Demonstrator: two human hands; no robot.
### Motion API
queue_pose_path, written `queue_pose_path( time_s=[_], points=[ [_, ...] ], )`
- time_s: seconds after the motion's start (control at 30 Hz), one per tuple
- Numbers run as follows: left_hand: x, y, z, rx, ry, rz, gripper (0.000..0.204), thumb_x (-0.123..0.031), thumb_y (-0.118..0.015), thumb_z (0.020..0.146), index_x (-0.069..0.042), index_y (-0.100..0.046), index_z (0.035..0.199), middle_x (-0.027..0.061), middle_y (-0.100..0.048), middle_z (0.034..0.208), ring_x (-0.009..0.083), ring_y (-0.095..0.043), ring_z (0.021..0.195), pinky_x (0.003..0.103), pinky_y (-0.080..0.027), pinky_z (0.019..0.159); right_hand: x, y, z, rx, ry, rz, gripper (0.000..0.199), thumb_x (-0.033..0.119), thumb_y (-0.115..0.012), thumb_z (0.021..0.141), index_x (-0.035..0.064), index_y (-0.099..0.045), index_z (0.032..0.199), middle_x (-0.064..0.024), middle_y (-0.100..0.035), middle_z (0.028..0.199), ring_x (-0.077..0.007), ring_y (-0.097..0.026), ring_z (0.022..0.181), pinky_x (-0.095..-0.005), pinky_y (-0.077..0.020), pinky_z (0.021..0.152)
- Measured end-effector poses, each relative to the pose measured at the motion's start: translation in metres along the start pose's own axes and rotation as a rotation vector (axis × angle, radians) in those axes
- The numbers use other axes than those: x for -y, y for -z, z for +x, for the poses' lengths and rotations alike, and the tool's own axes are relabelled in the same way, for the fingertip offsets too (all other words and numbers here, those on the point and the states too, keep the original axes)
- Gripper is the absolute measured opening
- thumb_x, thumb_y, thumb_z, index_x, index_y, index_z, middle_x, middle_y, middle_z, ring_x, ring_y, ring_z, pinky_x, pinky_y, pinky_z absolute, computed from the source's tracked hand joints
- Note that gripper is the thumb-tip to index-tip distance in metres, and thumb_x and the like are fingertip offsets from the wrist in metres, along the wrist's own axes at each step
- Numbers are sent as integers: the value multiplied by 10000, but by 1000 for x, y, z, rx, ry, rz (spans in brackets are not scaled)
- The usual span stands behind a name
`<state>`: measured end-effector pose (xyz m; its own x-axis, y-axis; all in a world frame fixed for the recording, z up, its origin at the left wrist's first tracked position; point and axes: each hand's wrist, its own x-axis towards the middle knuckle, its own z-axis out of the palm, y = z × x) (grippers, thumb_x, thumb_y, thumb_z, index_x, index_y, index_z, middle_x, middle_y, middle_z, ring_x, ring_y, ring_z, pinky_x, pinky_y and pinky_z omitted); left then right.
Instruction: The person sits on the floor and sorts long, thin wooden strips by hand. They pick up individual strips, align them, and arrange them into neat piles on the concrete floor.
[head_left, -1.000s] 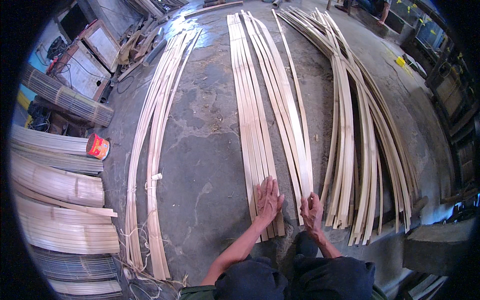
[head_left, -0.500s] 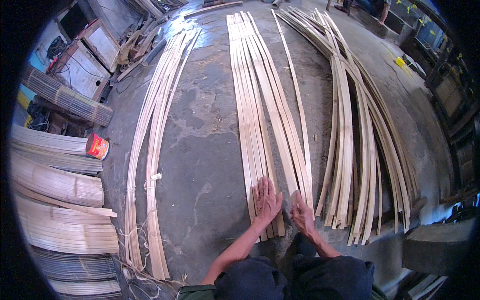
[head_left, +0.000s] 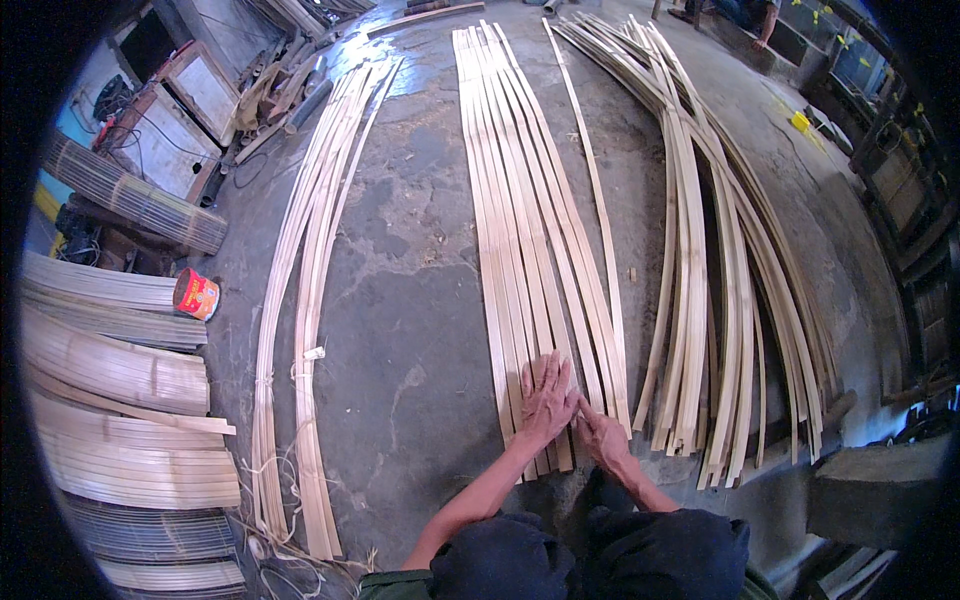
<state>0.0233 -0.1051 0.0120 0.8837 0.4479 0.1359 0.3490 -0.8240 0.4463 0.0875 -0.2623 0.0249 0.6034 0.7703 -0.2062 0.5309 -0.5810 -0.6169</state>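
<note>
Many flat bamboo strips (head_left: pixel 530 250) are already lying side by side in a neat row in the middle of the concrete floor (head_left: pixel 410 300). The big loose pile (head_left: pixel 720 290) to the right is still waiting. The left hand (head_left: pixel 547 398) is pressing flat, fingers spread, on the strips' near ends. The right hand (head_left: pixel 603 437) is touching them just beside it, fingers bent.

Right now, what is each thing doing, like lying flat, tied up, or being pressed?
left hand: open, palm flat on the middle strips
right hand: fingers on the strip ends beside it
middle strips: lying flat, side by side on the floor
left bundle: tied, lying on the floor
right pile: loose, overlapping
red can: on its side
</note>
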Motion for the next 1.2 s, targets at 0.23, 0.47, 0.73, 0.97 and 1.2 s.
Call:
queue_pose_path(
  time_s=[0.23, 0.47, 0.73, 0.97, 1.2],
  points=[
    [3, -8, -7, 29, 0, 57, 648, -381, -543, 921, -57, -388, 1460, 125, -276, 1566, 315, -198, 1463, 571, -99, 1181, 7, 22, 7, -129, 48, -256, 499, 217, -640, 874, 24, -472, 1302, -198, -580, 1049, -396, -571, 954, -476, -489, 816],
    [-2, -6, -6, 66, -8, 56, 643, -370, -532, 932, -50, -370, 1466, 121, -276, 1561, 321, -197, 1462, 576, -99, 1178, 0, 15, 8, -175, 33, -240, 512, 169, -677, 820, 45, -484, 1278, -189, -565, 1068, -381, -559, 980, -469, -484, 845],
    [0, -6, -6, 41, -20, 29, 638, -344, -540, 934, -38, -361, 1465, 142, -274, 1558, 328, -192, 1466, 583, -98, 1177, -3, 6, -2, -212, 174, -263, 547, 98, -659, 795, 101, -526, 1326, -126, -579, 1159, -352, -590, 1022, -426, -537, 808],
    [3, -6, -8, 47, -45, 65, 617, -329, -511, 948, -25, -357, 1463, 152, -249, 1572, 323, -183, 1473, 584, -82, 1180, 11, 9, -3, -89, -54, 120, 594, 159, -650, 837, 34, -477, 1391, -174, -579, 1075, -324, -623, 916, -401, -515, 792],
    [0, -7, -6, 60, -30, 63, 601, -322, -484, 957, -43, -354, 1474, 144, -245, 1576, 312, -173, 1476, 579, -84, 1181, -4, 1, 0, -301, 15, 56, 654, 170, -649, 858, 27, -410, 1450, -174, -614, 839, -278, -611, 728, -379, -510, 702]
  ],
)
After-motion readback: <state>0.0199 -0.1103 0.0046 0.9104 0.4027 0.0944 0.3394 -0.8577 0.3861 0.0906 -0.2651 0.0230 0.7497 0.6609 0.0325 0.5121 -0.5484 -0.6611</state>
